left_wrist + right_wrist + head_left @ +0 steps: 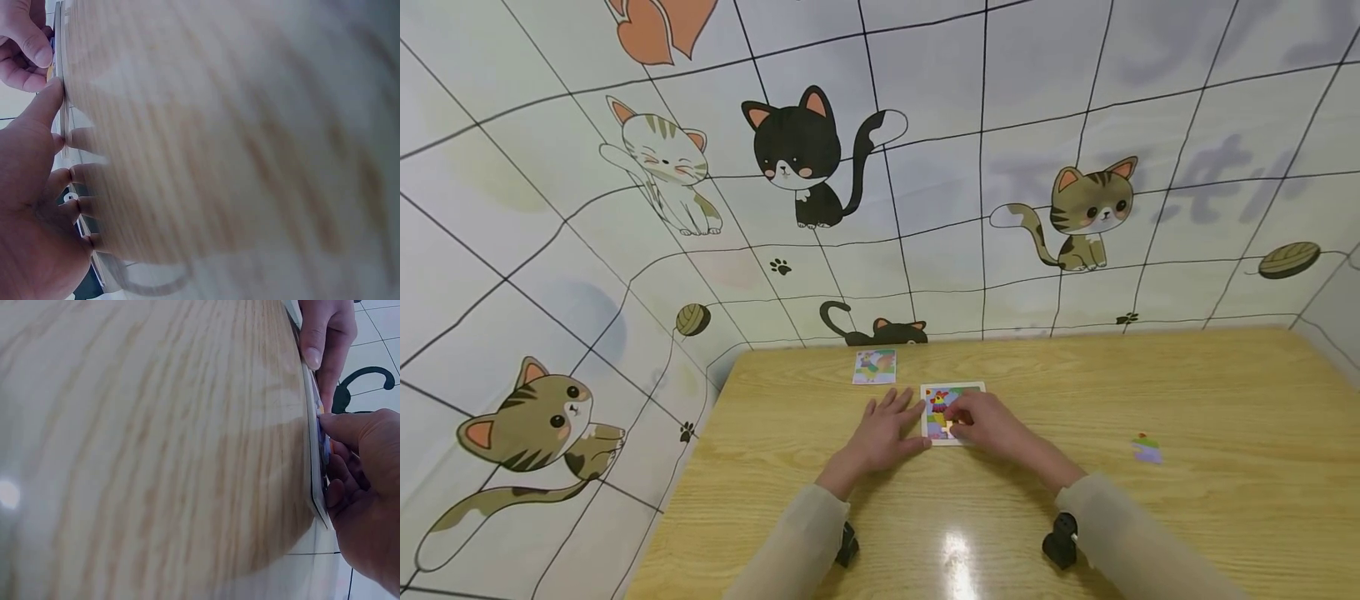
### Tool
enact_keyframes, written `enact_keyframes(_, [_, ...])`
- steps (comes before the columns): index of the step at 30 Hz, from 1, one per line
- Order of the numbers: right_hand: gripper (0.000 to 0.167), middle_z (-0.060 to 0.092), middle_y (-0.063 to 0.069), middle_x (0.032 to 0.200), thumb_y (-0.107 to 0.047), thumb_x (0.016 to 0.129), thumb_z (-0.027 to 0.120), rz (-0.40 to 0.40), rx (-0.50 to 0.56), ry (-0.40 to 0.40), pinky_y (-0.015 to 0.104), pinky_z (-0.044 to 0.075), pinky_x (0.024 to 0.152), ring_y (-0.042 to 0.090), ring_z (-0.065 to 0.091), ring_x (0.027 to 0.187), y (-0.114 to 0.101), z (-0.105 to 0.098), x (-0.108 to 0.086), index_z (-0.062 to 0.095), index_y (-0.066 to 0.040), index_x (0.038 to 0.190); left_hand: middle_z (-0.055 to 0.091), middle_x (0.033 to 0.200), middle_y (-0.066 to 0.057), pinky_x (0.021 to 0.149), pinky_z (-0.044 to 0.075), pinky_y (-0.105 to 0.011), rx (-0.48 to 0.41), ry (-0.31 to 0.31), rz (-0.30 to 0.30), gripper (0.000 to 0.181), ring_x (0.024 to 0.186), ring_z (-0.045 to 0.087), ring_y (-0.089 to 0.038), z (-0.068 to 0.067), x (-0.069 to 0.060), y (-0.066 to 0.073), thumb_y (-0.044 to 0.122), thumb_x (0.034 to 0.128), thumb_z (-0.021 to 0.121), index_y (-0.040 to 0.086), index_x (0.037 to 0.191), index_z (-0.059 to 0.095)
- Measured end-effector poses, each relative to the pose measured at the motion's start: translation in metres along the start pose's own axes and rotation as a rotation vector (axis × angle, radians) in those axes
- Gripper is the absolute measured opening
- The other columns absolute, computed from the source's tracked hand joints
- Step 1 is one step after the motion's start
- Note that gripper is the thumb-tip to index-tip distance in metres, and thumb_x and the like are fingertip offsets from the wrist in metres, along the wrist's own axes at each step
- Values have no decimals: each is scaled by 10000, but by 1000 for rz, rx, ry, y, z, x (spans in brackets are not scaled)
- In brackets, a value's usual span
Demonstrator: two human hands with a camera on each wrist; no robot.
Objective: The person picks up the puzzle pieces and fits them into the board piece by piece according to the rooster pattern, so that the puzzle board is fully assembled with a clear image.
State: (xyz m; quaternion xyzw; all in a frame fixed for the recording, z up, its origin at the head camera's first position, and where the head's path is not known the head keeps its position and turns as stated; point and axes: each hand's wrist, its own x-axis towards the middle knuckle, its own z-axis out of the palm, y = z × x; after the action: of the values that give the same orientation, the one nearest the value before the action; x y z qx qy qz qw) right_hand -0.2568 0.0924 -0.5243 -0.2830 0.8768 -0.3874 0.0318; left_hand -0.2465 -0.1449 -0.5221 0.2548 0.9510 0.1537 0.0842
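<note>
A small jigsaw puzzle (938,403) in a white-rimmed frame lies on the table, with a colourful bird picture. A pale gap shows in its lower part. My left hand (883,435) rests beside the frame's left side, fingers spread, its thumb at the near left corner. Over the puzzle's right part, my right hand (992,425) pinches a puzzle piece (327,449) between thumb and curled fingers, low against the board. Most of that piece is hidden by the fingers. In the left wrist view, the left thumb (49,103) touches the frame's edge.
A loose puzzle piece (1147,448), green and lilac, lies on the wooden table (1240,400) to the right. At the back left lies a square picture card (875,367). A cat-patterned wall covering (940,167) rises behind the table and along its left.
</note>
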Motion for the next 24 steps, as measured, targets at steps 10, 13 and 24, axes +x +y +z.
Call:
enact_keyframes(10, [81, 612, 11, 922, -2, 898, 749, 8, 2, 6, 285, 494, 726, 123, 554, 828, 1, 2, -4, 752, -12, 979, 274, 1667, -108, 1198, 152, -629, -4, 3, -2, 685, 1544, 175, -369, 3, 0, -1, 521, 1018, 581, 149, 1575, 435])
enact_keyframes(13, [87, 632, 20, 960, -11, 904, 752, 7, 1, 8, 302, 509, 759, 144, 584, 871, 2, 3, -6, 770, -13, 990, 273, 1668, -104, 1199, 149, -628, -9, 2, -8, 689, 1545, 175, -368, 4, -1, -1, 523, 1016, 584, 151, 1576, 432])
enact_keyframes(24, [97, 621, 15, 1000, -32, 916, 758, -28, -18, 53, 322, 520, 780, 173, 591, 902, 4, 6, -12, 789, -21, 1007, 283, 1662, -119, 1194, 151, -640, -7, 3, -3, 679, 1540, 182, -385, 0, -1, 2, 501, 1020, 589, 136, 1572, 437])
